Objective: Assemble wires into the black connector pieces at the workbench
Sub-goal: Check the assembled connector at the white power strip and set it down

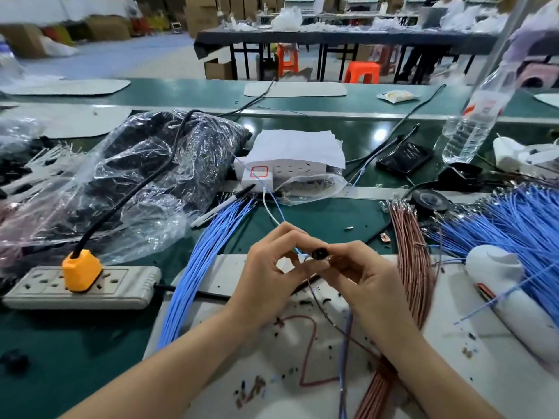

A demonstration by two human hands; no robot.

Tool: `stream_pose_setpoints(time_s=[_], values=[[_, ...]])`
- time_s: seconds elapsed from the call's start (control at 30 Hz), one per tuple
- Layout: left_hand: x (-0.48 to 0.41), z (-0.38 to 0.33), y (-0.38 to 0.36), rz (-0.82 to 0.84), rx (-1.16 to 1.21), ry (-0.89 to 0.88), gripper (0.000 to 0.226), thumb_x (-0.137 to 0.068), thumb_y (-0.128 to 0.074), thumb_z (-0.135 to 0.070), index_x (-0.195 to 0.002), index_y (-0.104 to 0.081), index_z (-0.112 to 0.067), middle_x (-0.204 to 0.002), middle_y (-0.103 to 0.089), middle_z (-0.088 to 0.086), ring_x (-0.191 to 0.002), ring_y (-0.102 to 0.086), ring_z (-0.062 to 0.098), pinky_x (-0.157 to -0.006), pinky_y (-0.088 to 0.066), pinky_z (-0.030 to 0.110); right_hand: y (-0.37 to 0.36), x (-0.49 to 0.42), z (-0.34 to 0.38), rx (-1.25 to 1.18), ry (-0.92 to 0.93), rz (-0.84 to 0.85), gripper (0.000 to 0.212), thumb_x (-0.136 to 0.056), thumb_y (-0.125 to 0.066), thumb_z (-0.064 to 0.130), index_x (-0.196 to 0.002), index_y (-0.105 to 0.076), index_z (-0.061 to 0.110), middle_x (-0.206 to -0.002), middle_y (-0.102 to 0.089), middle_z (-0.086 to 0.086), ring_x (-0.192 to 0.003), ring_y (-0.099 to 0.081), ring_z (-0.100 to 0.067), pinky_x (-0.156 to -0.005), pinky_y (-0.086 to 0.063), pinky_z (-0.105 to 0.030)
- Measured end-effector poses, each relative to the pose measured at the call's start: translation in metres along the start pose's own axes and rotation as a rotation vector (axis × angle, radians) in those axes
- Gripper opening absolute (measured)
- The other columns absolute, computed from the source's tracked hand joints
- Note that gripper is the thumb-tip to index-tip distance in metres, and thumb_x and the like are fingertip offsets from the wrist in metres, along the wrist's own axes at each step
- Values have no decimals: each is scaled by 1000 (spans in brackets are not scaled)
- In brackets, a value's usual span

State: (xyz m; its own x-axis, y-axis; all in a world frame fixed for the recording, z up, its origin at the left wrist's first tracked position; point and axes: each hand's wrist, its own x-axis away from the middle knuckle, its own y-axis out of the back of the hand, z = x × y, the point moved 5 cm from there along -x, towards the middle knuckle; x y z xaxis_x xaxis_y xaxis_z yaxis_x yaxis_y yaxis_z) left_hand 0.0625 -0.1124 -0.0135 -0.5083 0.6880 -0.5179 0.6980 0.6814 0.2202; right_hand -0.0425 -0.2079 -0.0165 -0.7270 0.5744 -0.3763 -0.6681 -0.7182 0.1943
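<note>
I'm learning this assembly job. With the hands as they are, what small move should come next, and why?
Probably ease the blue wire forward into the black connector piece. The left hand pinches the wire with its tip right beside the piece, which the right hand holds; whether the tip is already seated cannot be told.

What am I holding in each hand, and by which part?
The right hand pinches the black connector piece by its sides; the left hand pinches a blue wire near its end, beside that piece.
</note>
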Motion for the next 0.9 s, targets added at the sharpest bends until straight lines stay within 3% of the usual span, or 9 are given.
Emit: stream_pose_setpoints(time_s=[0.17, 0.37, 0.63, 0.8, 0.9], values=[[1, -4, 0, 7, -57, -66, 19, -76, -75, -13, -94, -71, -16, -86, -62, -3, -81, -59, 9, -70, -42, 17, 2, 0, 3, 76, 100, -37, 37, -74, -76, 2, -84, -65, 35, -76, -66, 1, -67, -64, -4, -64, -48, -11], [2, -6, -1, -7, -37, -96, 19, -75, -76, -12, -93, -72, -17, -86, -62, -2, -80, -58, 7, -74, -39, 12, 2, 1, 5, 112, 174, -39, 33, -74, -76, -3, -86, -68, 27, -75, -64, 2, -67, -62, -6, -64, -48, -13], [5, -7, -3, 6, 55, -83, 17, -78, -73, -20, -95, -69, -22, -87, -58, -5, -78, -57, 18, -75, -47, 27, -1, 1, 9, 150, 259, -44, 13, -75, -71, 7, -85, -70, 15, -74, -62, -2, -65, -61, -12, -60, -52, -24], [6, -11, -4, 8, 40, -124, 16, -80, -71, -20, -96, -68, -19, -89, -57, -4, -73, -55, 21, -69, -48, 31, -1, 3, 13, 317, 355, -92, 14, -69, -72, 4, -83, -69, 7, -74, -57, -1, -65, -52, -6, -65, -42, -9], [5, -12, -3, 6, 75, -104, 17, -79, -72, -19, -95, -68, -18, -87, -57, -2, -71, -55, 22, -66, -49, 36, -2, 3, 11, 324, 341, -78, 13, -72, -71, 4, -84, -69, 3, -76, -58, -3, -66, -54, -7, -64, -45, -12]])
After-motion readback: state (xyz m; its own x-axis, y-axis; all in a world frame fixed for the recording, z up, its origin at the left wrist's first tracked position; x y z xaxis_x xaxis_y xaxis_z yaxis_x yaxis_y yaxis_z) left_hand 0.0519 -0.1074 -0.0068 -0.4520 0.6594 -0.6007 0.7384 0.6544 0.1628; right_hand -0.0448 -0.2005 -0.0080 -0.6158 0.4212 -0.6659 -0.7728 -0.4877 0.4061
